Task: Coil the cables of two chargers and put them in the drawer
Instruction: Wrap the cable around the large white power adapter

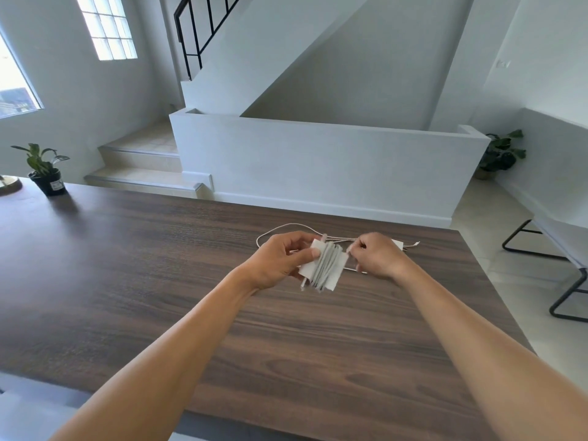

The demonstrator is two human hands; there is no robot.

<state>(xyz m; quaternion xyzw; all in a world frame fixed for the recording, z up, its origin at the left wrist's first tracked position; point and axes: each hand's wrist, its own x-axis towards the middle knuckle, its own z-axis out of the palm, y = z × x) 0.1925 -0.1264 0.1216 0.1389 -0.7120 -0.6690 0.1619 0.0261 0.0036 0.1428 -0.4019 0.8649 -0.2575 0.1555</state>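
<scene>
The white charger brick (308,265) is held above the wooden table (159,265), with its cable (329,265) wound round it in many turns. The left hand (280,259) grips the brick by its left end, thumb pressed on the top face. The right hand (378,256) has its fingers curled and pinches the cable's free end just beside the wraps.

The risk I see is in the finish. If the right hand lets go before the end is tucked in, the turns will probably spring loose and slide off the brick's smooth edges. Pulling too hard could kink the cord at its root.

A second charger (397,244) lies on the table behind the right hand, and a loose cable loop (280,229) could snag a wrist. No drawer is in view.
</scene>
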